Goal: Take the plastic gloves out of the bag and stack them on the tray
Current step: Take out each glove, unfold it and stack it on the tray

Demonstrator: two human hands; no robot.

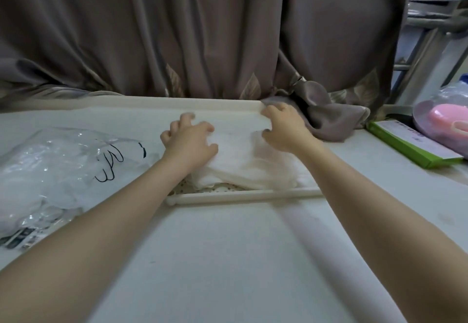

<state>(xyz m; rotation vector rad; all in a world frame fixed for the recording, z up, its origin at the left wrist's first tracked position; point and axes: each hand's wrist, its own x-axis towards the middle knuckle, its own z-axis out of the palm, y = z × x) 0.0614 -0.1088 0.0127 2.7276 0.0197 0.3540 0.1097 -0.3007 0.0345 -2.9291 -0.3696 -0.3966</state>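
A stack of white translucent plastic gloves (243,163) lies on a cream tray (243,194) at the far middle of the table. My left hand (190,142) rests on the stack's left side, palm down, with its fingers spread and bent. My right hand (283,127) is at the stack's far right corner by the tray's far rim. Its fingers curl over the top glove's edge and the thumb is against it. The clear plastic bag (50,160), printed with a black hand outline, lies on the table at the left and still holds gloves.
A brown curtain (202,31) hangs right behind the tray, and a fold of it (329,117) spills onto the table beside my right hand. A green box (410,142) and a bag with something pink (445,117) sit at the right edge. The grey table (228,246) stretches toward me.
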